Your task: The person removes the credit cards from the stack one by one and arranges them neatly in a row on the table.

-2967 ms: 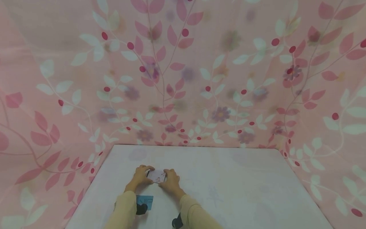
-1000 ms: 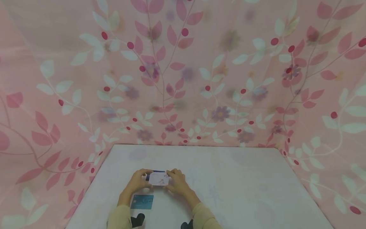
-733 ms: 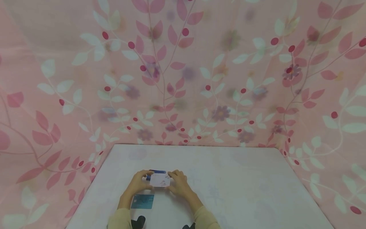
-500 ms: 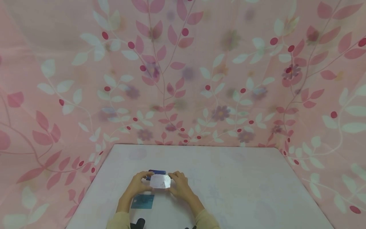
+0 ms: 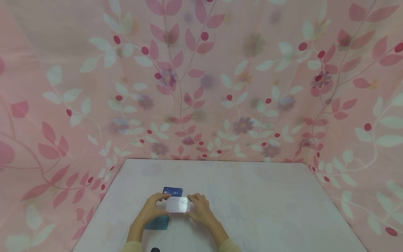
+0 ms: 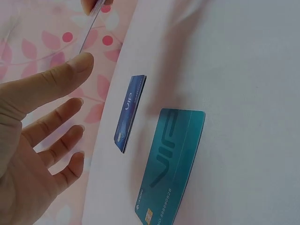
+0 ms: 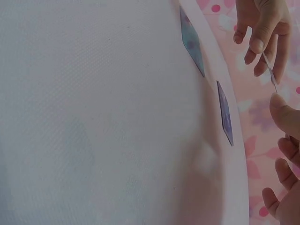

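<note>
Raised above the table, a pale glossy card [image 5: 178, 205] spans the gap between both hands in the head view, light glinting off its face. The left hand [image 5: 151, 209] pinches its left end between thumb and fingers. At the other end the right hand [image 5: 200, 210] grips it the same way. Both wrist views show the card thin and edge-on; the right wrist view has it between the two thumbs [image 7: 270, 72]. Beneath and beyond it lies a dark blue VIP card [image 5: 174, 191]. A teal VIP card [image 6: 171, 161] lies nearer, partly covered by the left hand in the head view.
The white table [image 5: 267, 206] extends to the right of the hands. Pink cloth [image 5: 201, 87] printed with leaves and flowers hangs behind and at both sides. A small black object [image 5: 155, 250] shows at the bottom edge, by the left sleeve.
The pale card has come up and toward the person, tilting so its face catches light. The blue card, earlier mostly covered, now shows its VIP lettering. Both hands moved nearer with the card.
</note>
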`<control>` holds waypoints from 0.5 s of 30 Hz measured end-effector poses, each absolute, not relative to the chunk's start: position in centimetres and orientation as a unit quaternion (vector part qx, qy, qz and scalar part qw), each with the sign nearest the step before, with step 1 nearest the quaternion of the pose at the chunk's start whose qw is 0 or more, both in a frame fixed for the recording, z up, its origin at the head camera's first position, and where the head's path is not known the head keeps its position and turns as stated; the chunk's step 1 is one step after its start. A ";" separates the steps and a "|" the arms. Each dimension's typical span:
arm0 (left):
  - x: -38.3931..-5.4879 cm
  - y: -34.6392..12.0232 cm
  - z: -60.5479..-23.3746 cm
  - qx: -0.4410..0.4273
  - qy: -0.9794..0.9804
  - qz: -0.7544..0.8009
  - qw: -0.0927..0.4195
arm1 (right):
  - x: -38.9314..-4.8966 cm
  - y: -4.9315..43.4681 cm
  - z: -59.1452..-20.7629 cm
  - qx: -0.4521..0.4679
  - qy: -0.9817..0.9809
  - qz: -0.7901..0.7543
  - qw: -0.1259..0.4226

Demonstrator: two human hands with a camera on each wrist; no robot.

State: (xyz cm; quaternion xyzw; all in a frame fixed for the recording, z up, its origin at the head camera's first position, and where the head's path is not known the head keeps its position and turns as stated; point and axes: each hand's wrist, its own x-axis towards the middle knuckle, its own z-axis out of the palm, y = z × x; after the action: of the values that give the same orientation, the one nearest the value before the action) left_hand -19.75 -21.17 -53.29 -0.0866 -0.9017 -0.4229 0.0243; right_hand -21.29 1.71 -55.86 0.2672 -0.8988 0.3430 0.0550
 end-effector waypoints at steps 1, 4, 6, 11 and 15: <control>-19.7 -21.2 -53.3 -0.089 -0.901 -0.423 0.024 | -21.2 1.8 -55.9 0.265 -0.899 0.343 0.054; -19.5 -21.2 -53.3 -0.094 -0.903 -0.418 0.024 | -20.9 2.1 -56.0 0.270 -0.896 0.347 0.059; -19.4 -21.2 -53.5 -0.097 -0.905 -0.414 0.026 | -20.8 2.2 -56.1 0.277 -0.892 0.350 0.068; -18.9 -21.0 -54.0 -0.106 -0.908 -0.403 0.033 | -20.4 2.4 -56.4 0.282 -0.892 0.345 0.071; -18.6 -20.8 -54.5 -0.101 -0.914 -0.392 0.031 | -20.0 2.4 -56.7 0.277 -0.899 0.334 0.060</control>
State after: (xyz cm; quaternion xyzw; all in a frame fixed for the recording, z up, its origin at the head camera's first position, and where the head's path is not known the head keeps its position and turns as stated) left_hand -18.56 -20.78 -54.54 -0.1013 -0.9140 -0.3917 0.0305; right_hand -19.95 2.39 -56.71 0.2767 -0.8990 0.3342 0.0599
